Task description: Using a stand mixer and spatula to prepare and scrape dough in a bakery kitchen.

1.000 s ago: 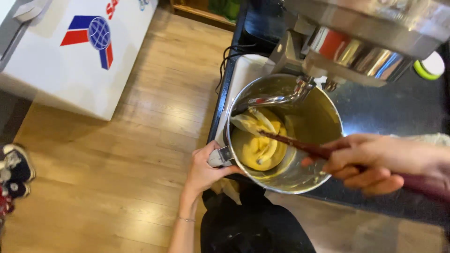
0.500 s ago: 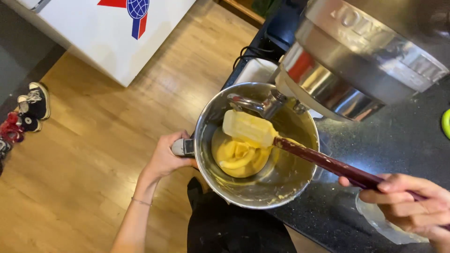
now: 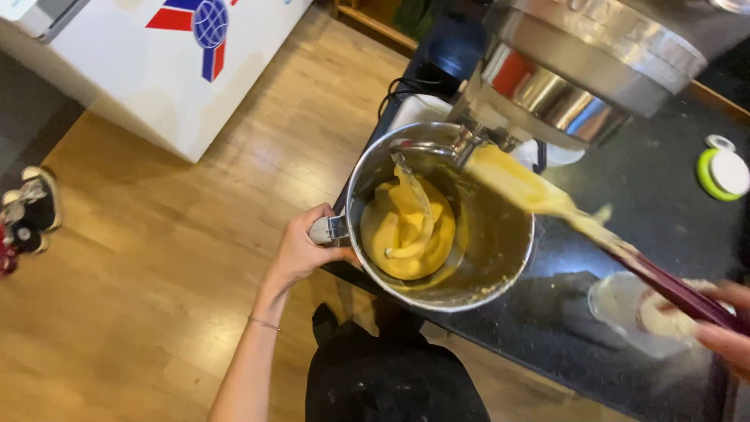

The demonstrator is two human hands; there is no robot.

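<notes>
At centre frame: a steel mixing bowl (image 3: 469, 266) stands at the near edge of the dark bench (image 3: 664, 211), under the head of a stand mixer (image 3: 578, 70).
Bowl contents: thick yellow batter (image 3: 406, 234) is heaped toward the 9 o'clock side of the bowl, with a ribbon of it clinging to the metal beater (image 3: 426, 148) that dips in from 12 o'clock.
Left hand (image 3: 301, 250): at 9 o'clock of the bowl, fingers wrapped shut around the bowl's handle (image 3: 328, 229) — a thin bracelet shows on the wrist.
Right hand (image 3: 726, 328): at the frame's 4 o'clock edge, only partly in view and blurred; it is closed on the dark red handle of a spatula (image 3: 547, 195).
Spatula: it runs from the right hand up toward 10 o'clock, its pale blade coated in yellow batter and raised over the bowl's 1 o'clock rim, just below the mixer head.
Bench, 4 o'clock of the bowl: a clear container (image 3: 625, 312) stands beneath the spatula handle.
Bench, 3 o'clock edge of frame: a round green-and-white lid (image 3: 723, 173), well apart from the bowl.
Floor: pale wood boards (image 3: 156, 273), with a white cabinet (image 3: 156, 70) at 11 o'clock and shoes (image 3: 31, 211) at 9 o'clock.
</notes>
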